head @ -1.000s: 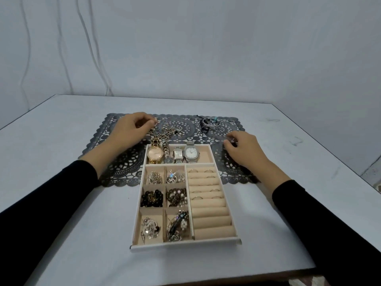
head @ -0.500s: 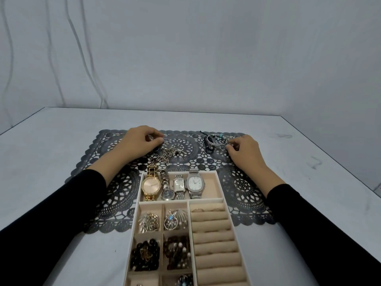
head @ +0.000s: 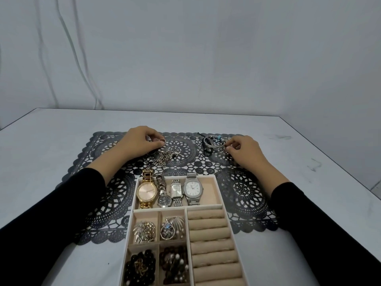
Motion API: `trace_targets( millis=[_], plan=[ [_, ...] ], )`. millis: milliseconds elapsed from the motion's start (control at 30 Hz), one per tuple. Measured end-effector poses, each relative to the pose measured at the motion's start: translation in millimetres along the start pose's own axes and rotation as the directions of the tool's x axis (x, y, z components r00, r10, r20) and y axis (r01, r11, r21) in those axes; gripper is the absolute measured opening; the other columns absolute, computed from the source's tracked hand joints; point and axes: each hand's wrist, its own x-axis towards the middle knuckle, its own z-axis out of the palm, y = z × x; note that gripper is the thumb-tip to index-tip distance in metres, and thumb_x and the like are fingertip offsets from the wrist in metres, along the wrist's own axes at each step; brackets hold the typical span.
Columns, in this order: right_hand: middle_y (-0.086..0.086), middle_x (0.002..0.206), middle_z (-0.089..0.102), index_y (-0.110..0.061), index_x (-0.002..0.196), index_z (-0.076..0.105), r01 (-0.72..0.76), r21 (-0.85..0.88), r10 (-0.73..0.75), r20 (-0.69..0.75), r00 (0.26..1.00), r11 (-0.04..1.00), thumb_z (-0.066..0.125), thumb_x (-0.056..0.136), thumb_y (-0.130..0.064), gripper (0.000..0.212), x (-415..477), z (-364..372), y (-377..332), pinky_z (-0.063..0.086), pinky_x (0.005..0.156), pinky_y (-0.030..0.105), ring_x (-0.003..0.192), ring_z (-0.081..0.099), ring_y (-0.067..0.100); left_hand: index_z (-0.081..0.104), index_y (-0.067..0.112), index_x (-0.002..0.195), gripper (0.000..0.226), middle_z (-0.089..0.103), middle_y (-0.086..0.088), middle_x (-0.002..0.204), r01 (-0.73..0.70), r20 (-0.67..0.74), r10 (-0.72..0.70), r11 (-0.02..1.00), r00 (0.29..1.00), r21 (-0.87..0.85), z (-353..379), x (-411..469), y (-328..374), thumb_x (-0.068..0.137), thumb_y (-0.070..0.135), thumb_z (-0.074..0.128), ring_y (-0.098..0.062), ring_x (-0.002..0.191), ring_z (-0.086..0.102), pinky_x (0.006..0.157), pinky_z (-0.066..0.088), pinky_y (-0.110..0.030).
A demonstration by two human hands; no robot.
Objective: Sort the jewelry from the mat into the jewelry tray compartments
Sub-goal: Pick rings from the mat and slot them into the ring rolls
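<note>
Pinching ring (head: pixel 162 140) in left grip (head: pixel 138 141)

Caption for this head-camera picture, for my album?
Left hand pinches small metal ring; right hand touches silver bangles on black lace mat.

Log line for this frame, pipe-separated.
stage: picking from mat | left hand: pinches ring | right hand: at bracelets, grip unclear | tray: holds four watches

Both arms in black sleeves reached forward, wrists bare. Left hand (head: pixel 140 141) palm down, fingers curled, thumb and forefinger pinched ring (head: pixel 162 140). Right hand (head: pixel 246 150) palm down, fingers curled, fingertips at bracelet (head: pixel 213 141) edge; grip unclear.
</note>
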Motion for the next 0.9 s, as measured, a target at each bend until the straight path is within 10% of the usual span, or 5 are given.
trace_targets(
  millis=[100, 533, 900],
  plan=[
    [0.006, 0.100, 0.062, -0.019, 0.095, 0.068, -0.008, 0.039, 0.006, 0.046, 0.999, 0.999, 0.062, 0.090, -0.016, 0.009, -0.6, -5.9, 1.7, 0.036, 0.053, 0.013, 0.087, 0.057, 0.018, 0.072, 0.030, 0.094, 0.009, 0.062, 0.017, 0.082, -0.011, -0.015, 0.011, 1.000, 1.000, -0.029, 1.0, -1.5, -1.1, 0.085, 0.033, 0.073, -0.004, 0.074, 0.051, 0.063, 0.037, -0.019],
    [0.003, 0.098, 0.057, -0.017, 0.098, 0.065, 0.021, -0.010, -0.019, 0.105, 0.994, 1.000, 0.059, 0.092, -0.014, 0.009, 2.4, -10.5, 1.6, 0.037, 0.077, 0.026, 0.090, 0.052, 0.018, 0.074, 0.030, 0.099, 0.015, 0.067, 0.015, 0.087, -0.077, -0.088, 0.072, 0.996, 0.994, -0.055, 6.4, -5.0, -5.5, 0.085, 0.033, 0.074, -0.011, 0.071, 0.054, 0.064, 0.041, -0.019],
    [0.001, 0.088, 0.057, -0.016, 0.093, 0.058, 0.058, 0.117, -0.066, 0.063, 0.996, 0.991, 0.062, 0.088, -0.010, 0.009, -1.7, -9.3, 8.1, 0.039, 0.064, 0.014, 0.075, 0.049, 0.012, 0.075, 0.028, 0.103, 0.017, 0.066, 0.014, 0.088, -0.106, -0.134, 0.103, 0.994, 0.986, -0.014, 7.1, -5.8, -5.3, 0.088, 0.032, 0.070, -0.003, 0.073, 0.053, 0.062, 0.035, -0.012]
  ],
)
